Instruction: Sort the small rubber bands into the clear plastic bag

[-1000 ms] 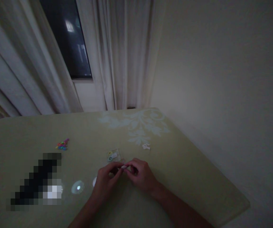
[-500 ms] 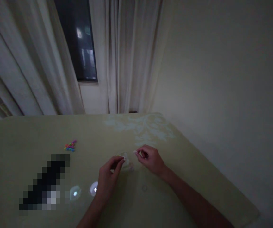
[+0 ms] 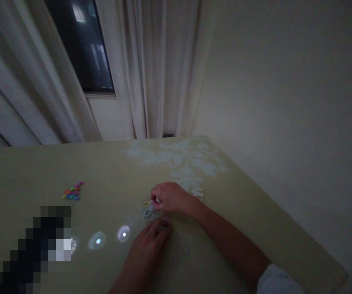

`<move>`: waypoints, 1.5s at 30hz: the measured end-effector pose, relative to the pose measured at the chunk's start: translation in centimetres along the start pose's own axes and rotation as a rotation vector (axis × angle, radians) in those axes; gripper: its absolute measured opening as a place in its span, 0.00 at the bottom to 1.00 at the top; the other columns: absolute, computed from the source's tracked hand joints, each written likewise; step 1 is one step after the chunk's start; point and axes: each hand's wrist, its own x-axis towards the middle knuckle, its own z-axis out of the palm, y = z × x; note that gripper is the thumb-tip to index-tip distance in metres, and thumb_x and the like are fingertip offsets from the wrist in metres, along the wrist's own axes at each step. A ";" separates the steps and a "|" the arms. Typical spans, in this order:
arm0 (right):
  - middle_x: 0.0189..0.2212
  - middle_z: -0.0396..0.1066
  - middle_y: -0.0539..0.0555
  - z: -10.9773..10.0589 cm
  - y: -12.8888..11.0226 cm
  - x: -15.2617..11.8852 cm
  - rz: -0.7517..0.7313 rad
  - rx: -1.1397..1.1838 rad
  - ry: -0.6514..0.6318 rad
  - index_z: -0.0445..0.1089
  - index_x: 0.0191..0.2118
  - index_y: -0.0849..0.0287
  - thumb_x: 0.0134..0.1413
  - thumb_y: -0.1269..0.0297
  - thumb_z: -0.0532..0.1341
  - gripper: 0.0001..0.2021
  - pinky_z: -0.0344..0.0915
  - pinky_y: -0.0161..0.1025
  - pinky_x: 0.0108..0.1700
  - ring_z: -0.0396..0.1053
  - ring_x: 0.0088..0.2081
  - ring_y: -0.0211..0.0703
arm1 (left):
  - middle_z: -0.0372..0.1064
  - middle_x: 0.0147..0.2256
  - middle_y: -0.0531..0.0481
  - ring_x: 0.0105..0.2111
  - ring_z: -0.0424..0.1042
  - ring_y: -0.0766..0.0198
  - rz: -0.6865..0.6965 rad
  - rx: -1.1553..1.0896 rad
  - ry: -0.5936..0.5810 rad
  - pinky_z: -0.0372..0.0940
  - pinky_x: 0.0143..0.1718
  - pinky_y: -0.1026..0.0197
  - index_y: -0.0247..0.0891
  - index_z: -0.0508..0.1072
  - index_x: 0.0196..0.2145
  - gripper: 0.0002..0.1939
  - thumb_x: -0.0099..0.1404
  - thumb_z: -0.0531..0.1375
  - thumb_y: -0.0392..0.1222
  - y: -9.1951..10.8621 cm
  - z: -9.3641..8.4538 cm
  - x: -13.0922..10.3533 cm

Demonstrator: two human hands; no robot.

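Note:
Several small pale rings (image 3: 147, 212), one of them yellow (image 3: 146, 203), lie in a clear shape on the table, just left of my right hand. My right hand (image 3: 168, 197) reaches in from the right with its fingertips pinched at these rings; what it grips is too small to make out. Nearer the front edge, my left hand (image 3: 153, 237) rests low beside the rings, its fingers bent together and their tips partly hidden. A small white item (image 3: 197, 192) lies behind my right wrist.
A pile of small coloured pieces (image 3: 72, 192) sits on the table (image 3: 111, 171) at left. A blurred-out dark area covers the front left. Bright round reflections show near my left hand. Curtains and a wall stand behind.
My right hand has moved left to the rings, and my left hand has come down nearer the front. A small white item now shows at the right. The view has shifted slightly.

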 end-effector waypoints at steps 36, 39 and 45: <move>0.31 0.71 0.49 5.3 3.3 -12.0 -0.013 0.697 0.053 0.80 0.38 0.59 0.60 0.56 0.71 0.11 0.62 0.33 0.37 0.68 0.32 0.37 | 0.74 0.27 0.52 0.27 0.75 0.61 -0.411 -0.636 0.179 0.70 0.28 0.66 0.41 0.76 0.36 0.14 0.74 0.56 0.49 0.8 -3.2 0.6; 0.31 0.71 0.49 4.8 3.3 -12.3 -0.115 0.699 -0.077 0.80 0.40 0.58 0.56 0.56 0.73 0.11 0.64 0.33 0.40 0.69 0.35 0.38 | 0.73 0.24 0.54 0.24 0.75 0.62 -0.499 -0.718 0.209 0.71 0.26 0.66 0.40 0.77 0.36 0.15 0.71 0.60 0.53 0.7 -3.7 0.6; 0.32 0.73 0.48 4.5 3.1 -12.5 -0.108 0.632 -0.186 0.81 0.41 0.55 0.59 0.63 0.71 0.06 0.65 0.34 0.44 0.71 0.36 0.39 | 0.84 0.35 0.46 0.35 0.84 0.53 -0.587 -0.791 0.289 0.79 0.36 0.61 0.41 0.83 0.38 0.18 0.60 0.70 0.57 0.7 -3.5 0.7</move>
